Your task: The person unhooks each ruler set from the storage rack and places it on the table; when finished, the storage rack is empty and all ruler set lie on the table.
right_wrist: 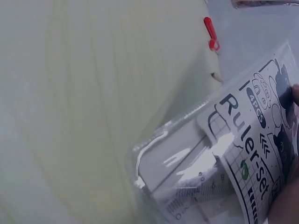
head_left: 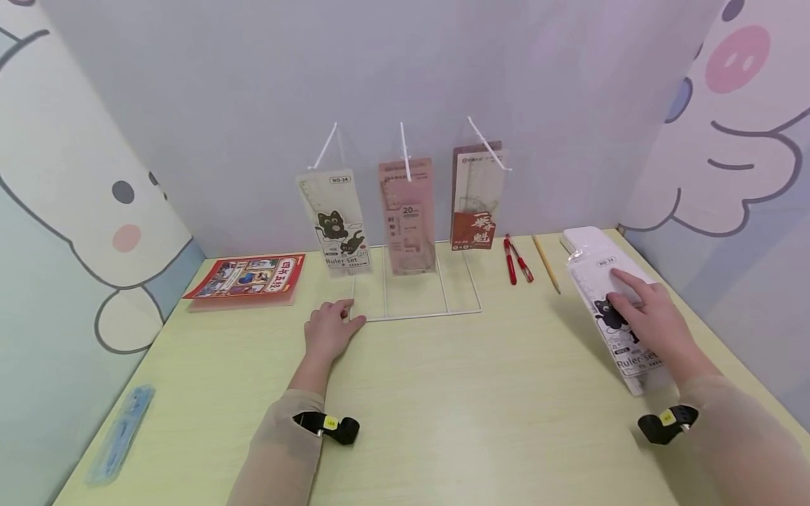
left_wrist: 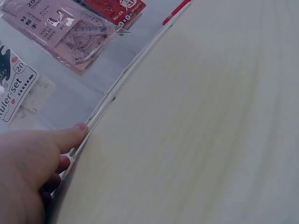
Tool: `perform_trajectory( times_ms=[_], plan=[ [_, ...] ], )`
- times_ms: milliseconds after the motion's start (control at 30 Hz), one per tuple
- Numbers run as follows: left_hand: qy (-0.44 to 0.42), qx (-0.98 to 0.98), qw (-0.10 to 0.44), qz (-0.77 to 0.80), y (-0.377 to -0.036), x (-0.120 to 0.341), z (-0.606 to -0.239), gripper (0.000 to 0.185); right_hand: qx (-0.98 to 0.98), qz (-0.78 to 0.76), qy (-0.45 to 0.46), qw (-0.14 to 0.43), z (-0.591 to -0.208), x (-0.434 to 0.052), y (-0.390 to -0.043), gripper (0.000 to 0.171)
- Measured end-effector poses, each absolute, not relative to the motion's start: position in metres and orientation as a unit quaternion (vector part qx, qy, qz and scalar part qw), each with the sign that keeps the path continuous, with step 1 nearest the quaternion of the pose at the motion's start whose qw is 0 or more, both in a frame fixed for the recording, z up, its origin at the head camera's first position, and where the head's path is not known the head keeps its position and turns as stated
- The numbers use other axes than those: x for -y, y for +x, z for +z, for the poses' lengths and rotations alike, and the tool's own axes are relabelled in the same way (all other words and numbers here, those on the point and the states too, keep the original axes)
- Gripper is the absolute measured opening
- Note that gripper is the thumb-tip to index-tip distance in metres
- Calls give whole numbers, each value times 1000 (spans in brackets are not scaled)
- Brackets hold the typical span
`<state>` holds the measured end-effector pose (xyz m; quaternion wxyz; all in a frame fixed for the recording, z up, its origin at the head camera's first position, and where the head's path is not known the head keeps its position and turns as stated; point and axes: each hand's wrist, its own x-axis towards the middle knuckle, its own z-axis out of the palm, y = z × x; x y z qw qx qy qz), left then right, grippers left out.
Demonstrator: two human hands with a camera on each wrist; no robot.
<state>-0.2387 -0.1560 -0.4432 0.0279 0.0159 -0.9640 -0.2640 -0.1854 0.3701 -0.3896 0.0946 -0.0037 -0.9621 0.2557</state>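
My left hand (head_left: 329,329) pinches the front left corner of the white wire rack (head_left: 418,316), thumb on the wire and the other fingers curled under it. On the rack's hooks hang a white cat-printed ruler set (head_left: 342,225), pink ruler packs (head_left: 410,218) and a red-and-clear ruler pack (head_left: 476,200). At the right, my right hand (head_left: 658,320) holds another ruler set (head_left: 623,365) in a clear sleeve, tilted above the table. In the right wrist view, this ruler set (right_wrist: 252,140) shows clear rulers inside; most of the hand is out of frame.
Two red pens (head_left: 510,261) and a pencil (head_left: 547,263) lie right of the rack. Behind the held sleeve is a white rounded object (head_left: 579,237). A red booklet (head_left: 247,277) lies at back left, a blue packet (head_left: 123,432) at front left. Printed walls enclose the table.
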Motion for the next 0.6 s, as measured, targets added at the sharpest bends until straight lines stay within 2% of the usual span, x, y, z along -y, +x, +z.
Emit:
perform_trajectory(
  times_ms=[267, 600],
  plan=[
    [15, 963, 30, -268, -238, 156, -442, 53, 964, 264, 5, 45, -397, -405, -173, 85],
    [12, 964, 32, -265, -238, 156, -444, 53, 964, 267, 13, -6, -415, -447, -151, 89]
  ],
)
